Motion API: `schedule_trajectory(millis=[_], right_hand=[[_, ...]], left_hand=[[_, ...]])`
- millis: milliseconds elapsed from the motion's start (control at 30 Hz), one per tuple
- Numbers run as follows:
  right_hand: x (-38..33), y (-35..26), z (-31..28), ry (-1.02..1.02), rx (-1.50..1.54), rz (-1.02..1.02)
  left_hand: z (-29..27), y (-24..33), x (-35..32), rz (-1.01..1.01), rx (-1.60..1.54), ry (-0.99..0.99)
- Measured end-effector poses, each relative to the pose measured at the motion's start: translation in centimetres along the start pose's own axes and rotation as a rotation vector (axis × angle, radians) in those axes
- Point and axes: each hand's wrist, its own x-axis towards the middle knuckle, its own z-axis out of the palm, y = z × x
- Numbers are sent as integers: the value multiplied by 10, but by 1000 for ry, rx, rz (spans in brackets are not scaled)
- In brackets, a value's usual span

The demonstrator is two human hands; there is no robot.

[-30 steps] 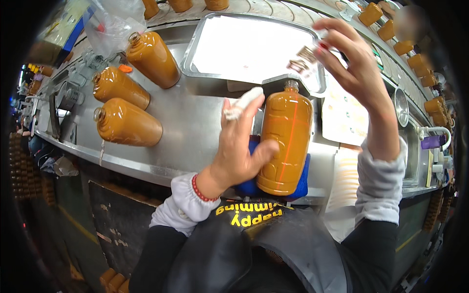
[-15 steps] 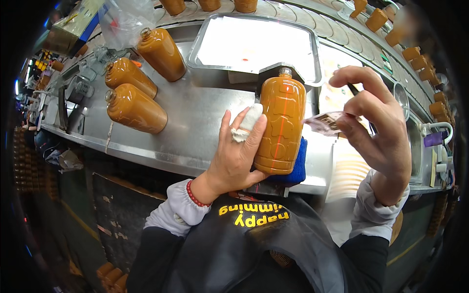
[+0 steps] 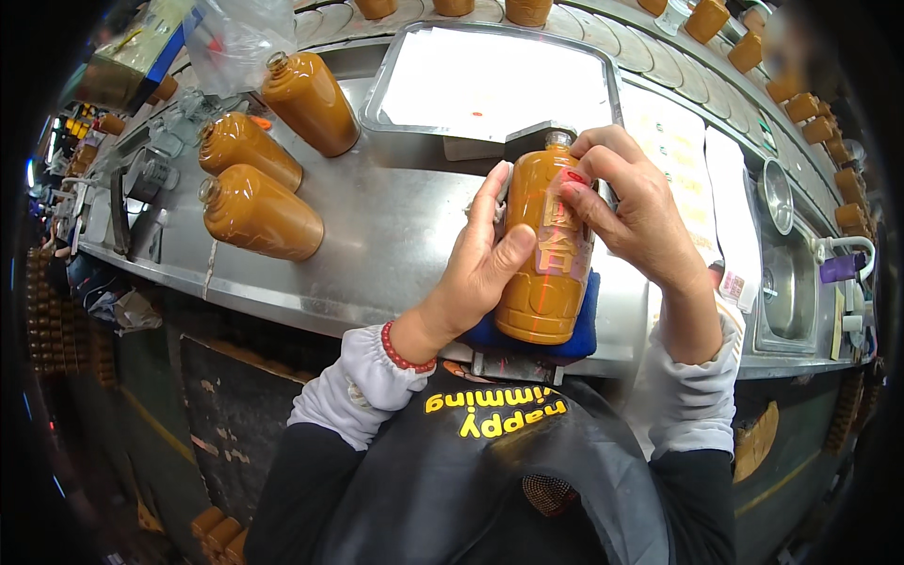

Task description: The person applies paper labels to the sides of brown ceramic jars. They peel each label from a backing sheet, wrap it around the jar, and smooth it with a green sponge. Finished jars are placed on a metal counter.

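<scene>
An orange-brown glossy bottle [image 3: 537,315] lies on a blue cloth pad [image 3: 582,344], its glass neck pointing away from me. Around its left side my left hand [image 3: 480,268] is closed, thumb on the front and fingers partly hidden behind. A clear decal with gold characters and a red mark [image 3: 562,247] lies along the upper face of the bottle. At the decal's upper end, my right hand [image 3: 629,202] has its thumb and fingertips pressed together near the bottle's shoulder. A faint red light line falls on the bottle's lower face.
Three similar bottles [image 3: 264,215] stand on the steel table to the left. A metal tray with white sheets [image 3: 490,80] lies beyond my hands. Decal sheets [image 3: 673,179] and a sink [image 3: 793,287] are at the right. A conveyor [image 3: 650,61] with more bottles curves behind.
My right hand has come left and down onto the bottle, bringing the decal against its face. My left hand has shifted its thumb onto the front. Bottles on the conveyor have moved right.
</scene>
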Motion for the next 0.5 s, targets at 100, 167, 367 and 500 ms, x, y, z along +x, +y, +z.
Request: schedule_trajectory(millis=[100,167,367,500], right_hand=[[0,1,3,19,-2,-10],[-2,1,4,32,2,-18],[-2,2,6,25,24,-1],[-2,5,6,25,11,-11]], left_hand=[[7,4,3,15,-43,-13],[8,1,4,44,-25,-24],[5,-5,3,51,-68,-33],[1,-2,3,34,-45,-67]])
